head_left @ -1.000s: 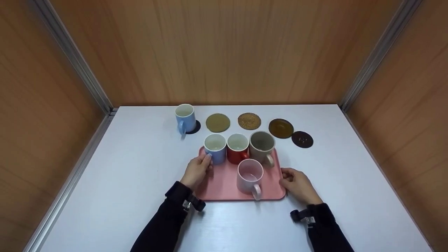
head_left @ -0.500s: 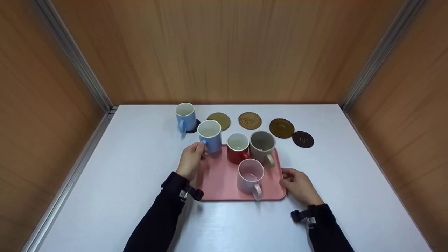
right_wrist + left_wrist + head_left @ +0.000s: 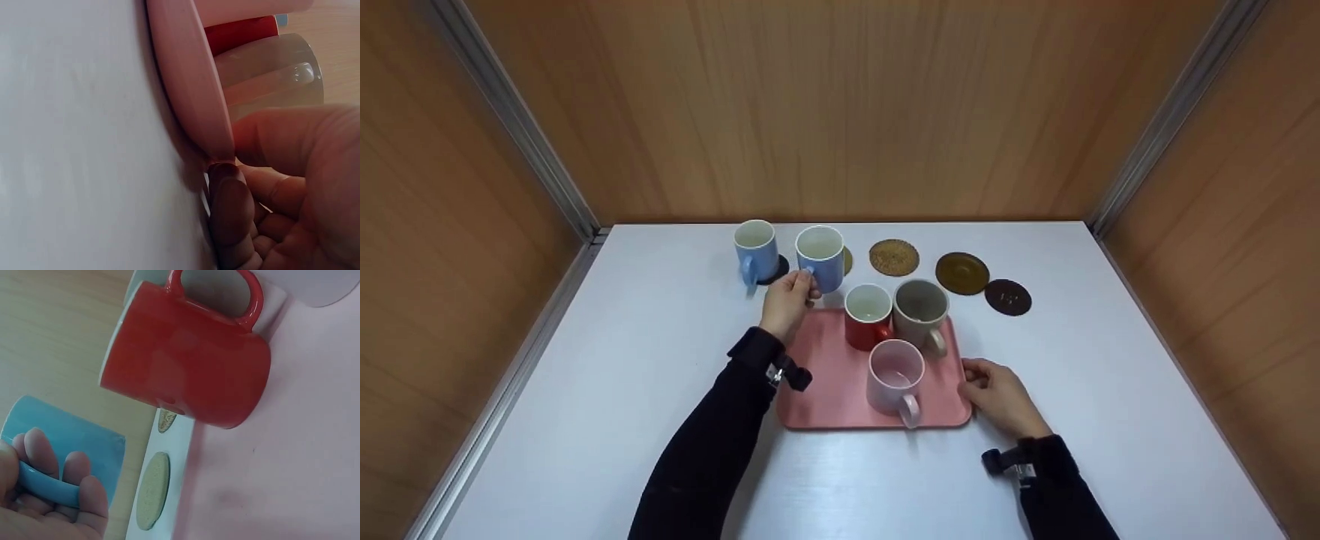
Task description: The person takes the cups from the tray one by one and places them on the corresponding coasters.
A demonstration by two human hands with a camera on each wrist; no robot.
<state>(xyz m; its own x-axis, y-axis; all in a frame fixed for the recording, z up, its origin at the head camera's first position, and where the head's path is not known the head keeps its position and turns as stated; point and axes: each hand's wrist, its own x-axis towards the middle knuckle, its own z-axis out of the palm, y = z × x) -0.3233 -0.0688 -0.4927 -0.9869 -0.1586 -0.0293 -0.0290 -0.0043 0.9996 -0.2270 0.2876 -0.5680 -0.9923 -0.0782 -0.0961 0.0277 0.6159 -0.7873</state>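
My left hand [image 3: 789, 301] grips a blue mug [image 3: 828, 274] by its handle; fingers curl through the handle in the left wrist view. The mug hangs near the olive-green coaster [image 3: 848, 260], which it mostly hides in the head view. In the left wrist view mug and coaster [image 3: 153, 492] are apart. On the right, thumb and fingers of my right hand [image 3: 1001, 394] pinch the rim of the pink tray [image 3: 825, 382]. A red mug [image 3: 861, 330], a grey-beige mug [image 3: 911, 328] and a pale pink mug [image 3: 889, 390] stand on that tray.
Another blue mug [image 3: 763, 259] stands at the back left, partly over a black coaster [image 3: 783, 270]. Further right lie a cork-like coaster [image 3: 894, 257], a brown coaster [image 3: 962, 273] and a dark button-like coaster [image 3: 1008, 298]. Wooden panels [image 3: 840, 112] enclose the white table.
My left hand has lifted the blue mug off the tray's back left corner and carried it toward the back, over the olive-green coaster. The right hand has stayed at the tray's rim.
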